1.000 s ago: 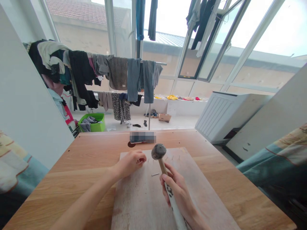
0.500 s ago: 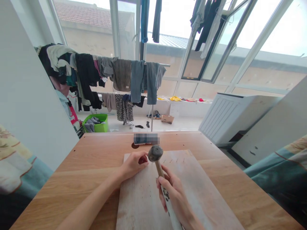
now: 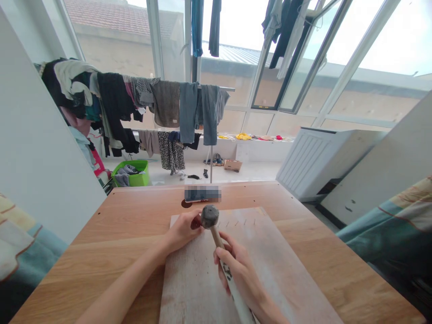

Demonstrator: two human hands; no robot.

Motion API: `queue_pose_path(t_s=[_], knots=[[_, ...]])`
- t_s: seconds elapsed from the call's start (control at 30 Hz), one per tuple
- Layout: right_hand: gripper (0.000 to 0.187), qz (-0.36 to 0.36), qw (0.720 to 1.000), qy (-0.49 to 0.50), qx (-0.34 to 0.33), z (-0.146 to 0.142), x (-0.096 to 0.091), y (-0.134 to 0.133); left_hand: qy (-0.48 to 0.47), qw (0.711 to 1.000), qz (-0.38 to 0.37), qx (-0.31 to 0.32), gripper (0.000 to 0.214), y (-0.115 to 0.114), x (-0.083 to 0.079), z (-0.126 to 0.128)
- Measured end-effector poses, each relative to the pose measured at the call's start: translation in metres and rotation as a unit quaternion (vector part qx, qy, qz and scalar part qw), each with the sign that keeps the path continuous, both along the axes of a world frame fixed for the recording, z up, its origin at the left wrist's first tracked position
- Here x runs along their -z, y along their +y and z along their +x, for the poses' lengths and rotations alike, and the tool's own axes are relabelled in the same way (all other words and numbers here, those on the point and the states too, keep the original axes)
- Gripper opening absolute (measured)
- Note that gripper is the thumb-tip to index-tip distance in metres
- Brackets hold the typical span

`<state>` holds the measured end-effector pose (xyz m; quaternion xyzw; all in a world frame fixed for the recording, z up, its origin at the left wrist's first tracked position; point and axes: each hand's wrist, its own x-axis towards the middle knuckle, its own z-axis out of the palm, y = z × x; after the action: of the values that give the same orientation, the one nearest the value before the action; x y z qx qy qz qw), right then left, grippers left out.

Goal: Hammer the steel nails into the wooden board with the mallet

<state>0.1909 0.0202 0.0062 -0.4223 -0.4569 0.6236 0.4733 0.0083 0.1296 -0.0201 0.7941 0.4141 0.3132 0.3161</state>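
My right hand (image 3: 234,265) is wrapped round the pale wooden handle of a hammer (image 3: 209,217) with a dark, blunt, round head. The head is close to the fingertips of my left hand (image 3: 185,227). Those fingers are pinched together near the far left edge of a worn wooden board (image 3: 189,288), and the hammer head partly hides what is between them. Several thin nails (image 3: 245,222) stand in a row along the board's far edge, right of the hammer head, some leaning.
The board lies on a wood-grain table (image 3: 128,234). Near its far edge are a blurred dark packet (image 3: 202,194) and a round dark hole (image 3: 186,204). Beyond stand a laundry rack with clothes (image 3: 167,103), a green basket (image 3: 140,179) and a white appliance (image 3: 303,162).
The hammer head has shifted slightly left, closer to my left fingertips. My left hand keeps its pinch at the same place on the board. The whole view has moved a little.
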Motion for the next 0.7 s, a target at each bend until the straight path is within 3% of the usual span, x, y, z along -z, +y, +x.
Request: queue_pose_path(t_s=[0.1,0.17,0.23,0.33,0.43,0.5,0.57,0.7], knots=[[0.05,0.012,0.998,0.025,0.059,0.006,-0.004,0.001,0.016,1.0,0.01,-0.018,0.031,-0.003,-0.007,0.0],[0.048,0.025,0.991,0.033,0.126,0.011,-0.009,0.001,0.055,0.995,0.075,-0.04,0.026,-0.011,-0.019,0.003],[0.045,0.038,0.982,0.033,0.184,0.016,-0.014,0.001,0.114,0.98,0.163,-0.012,0.012,-0.024,-0.033,0.013],[0.043,0.045,0.971,0.032,0.233,0.022,-0.018,0.001,0.258,0.92,0.273,0.109,0.007,-0.047,-0.048,0.034],[0.044,0.038,0.968,0.038,0.245,0.024,-0.018,0.002,0.369,0.859,0.319,0.153,0.013,-0.062,-0.046,0.053],[0.044,0.032,0.969,0.042,0.241,0.024,-0.017,0.003,0.393,0.843,0.331,0.161,0.013,-0.066,-0.04,0.06],[0.043,0.028,0.971,0.04,0.233,0.023,-0.016,0.003,0.393,0.838,0.338,0.168,0.013,-0.066,-0.037,0.059],[0.043,0.026,0.973,0.036,0.225,0.02,-0.018,0.0,0.373,0.863,0.293,0.174,0.016,-0.057,-0.042,0.035]])
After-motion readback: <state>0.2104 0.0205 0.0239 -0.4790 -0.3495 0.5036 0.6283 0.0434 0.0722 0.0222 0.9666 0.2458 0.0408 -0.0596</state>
